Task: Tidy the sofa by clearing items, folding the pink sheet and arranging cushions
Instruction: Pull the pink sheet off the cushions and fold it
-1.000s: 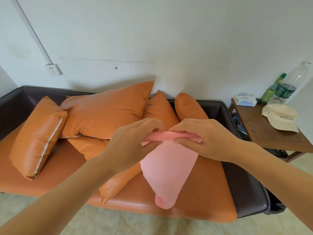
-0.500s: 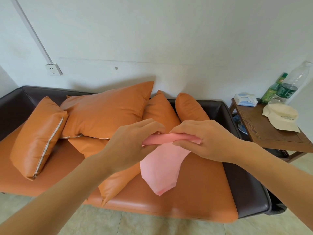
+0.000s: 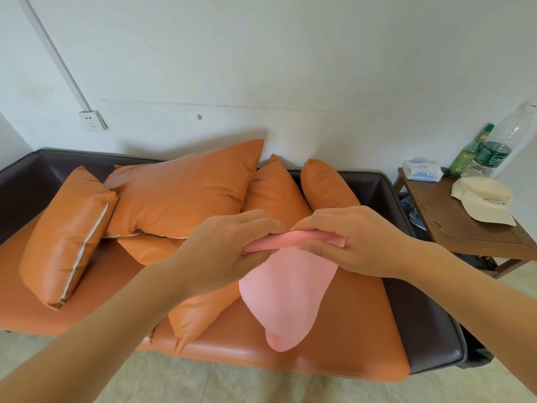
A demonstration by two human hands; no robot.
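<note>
Behind both hands (image 3: 232,251), pink sheet's (image 3: 290,292) fold, seemingly bunched.

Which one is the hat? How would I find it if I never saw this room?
Look right of the sofa to the small wooden side table. On it lie a tissue pack, two bottles and the cream cap. The cap lies nearest the front, and it is the only soft, pale, brimmed thing there.
</note>
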